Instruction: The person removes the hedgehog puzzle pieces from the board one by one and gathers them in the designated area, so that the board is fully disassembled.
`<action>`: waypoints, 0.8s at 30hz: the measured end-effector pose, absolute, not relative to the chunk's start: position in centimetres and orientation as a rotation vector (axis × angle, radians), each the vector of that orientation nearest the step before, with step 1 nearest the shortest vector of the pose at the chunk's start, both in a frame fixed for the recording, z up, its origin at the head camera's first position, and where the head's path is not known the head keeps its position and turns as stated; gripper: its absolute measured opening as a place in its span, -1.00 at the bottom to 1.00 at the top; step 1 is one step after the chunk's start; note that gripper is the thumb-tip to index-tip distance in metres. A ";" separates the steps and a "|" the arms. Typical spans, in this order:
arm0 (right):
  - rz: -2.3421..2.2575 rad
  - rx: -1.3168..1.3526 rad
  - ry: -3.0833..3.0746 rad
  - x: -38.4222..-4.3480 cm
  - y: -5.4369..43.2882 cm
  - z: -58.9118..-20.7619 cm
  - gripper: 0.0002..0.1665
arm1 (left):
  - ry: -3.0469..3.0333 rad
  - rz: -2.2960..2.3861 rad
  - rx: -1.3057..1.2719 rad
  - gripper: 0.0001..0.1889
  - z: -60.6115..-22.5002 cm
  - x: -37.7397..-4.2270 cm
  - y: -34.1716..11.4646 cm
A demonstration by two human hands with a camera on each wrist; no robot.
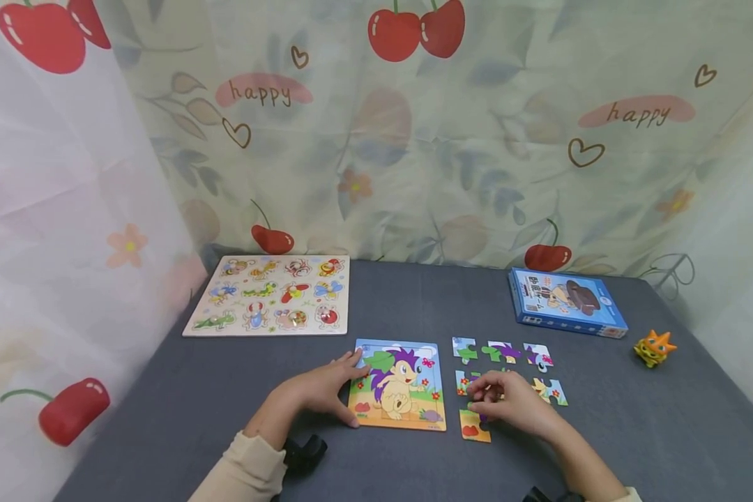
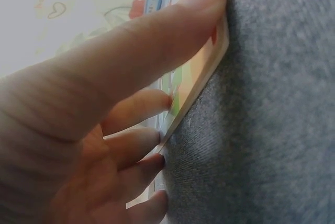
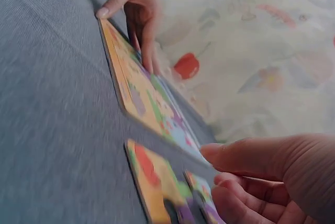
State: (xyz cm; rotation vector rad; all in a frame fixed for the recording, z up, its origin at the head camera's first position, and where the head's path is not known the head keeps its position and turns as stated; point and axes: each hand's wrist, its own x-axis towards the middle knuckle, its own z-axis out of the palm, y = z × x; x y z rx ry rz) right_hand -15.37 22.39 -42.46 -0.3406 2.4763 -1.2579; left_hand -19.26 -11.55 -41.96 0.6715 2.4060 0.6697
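A square hedgehog puzzle board (image 1: 401, 387) lies flat on the dark table. My left hand (image 1: 323, 389) rests at its left side, thumb at the near corner and fingers spread along the edge; the thumb (image 2: 157, 38) crosses over that corner in the left wrist view. To the right of the board lie several loose jigsaw pieces in rows. Over them my right hand (image 1: 516, 404) hovers with fingers loosely curled, and nothing shows between thumb and fingertips. Nearest it is an orange piece with a red patch (image 3: 149, 169). The hand hides part of the middle row.
At the back left lies an insect peg puzzle board (image 1: 272, 296). A blue box (image 1: 567, 301) sits at the back right, with a small orange and yellow toy figure (image 1: 655, 348) near it. Printed curtains (image 1: 414, 174) enclose the table's back and sides.
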 end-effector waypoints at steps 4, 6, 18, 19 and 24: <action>-1.237 -0.431 2.480 -16.2 20.9 -42.4 -0.66 | 2.402 0.670 0.674 -0.07 -42.2 -19.4 -11.5; -1.233 -0.469 2.475 -16.6 20.1 -42.3 -0.68 | 2.402 0.671 0.675 -0.07 -42.2 -19.4 -11.6; -1.225 -0.615 2.407 -18.4 15.7 -42.7 -0.66 | 2.405 0.670 0.674 -0.07 -42.2 -19.3 -11.8; -1.222 -0.630 2.399 -18.5 15.3 -42.8 -0.66 | 2.404 0.671 0.676 -0.07 -42.2 -19.3 -11.8; -1.198 -0.675 2.383 -18.9 13.8 -43.2 -0.67 | 2.397 0.678 0.689 -0.08 -42.3 -19.3 -11.8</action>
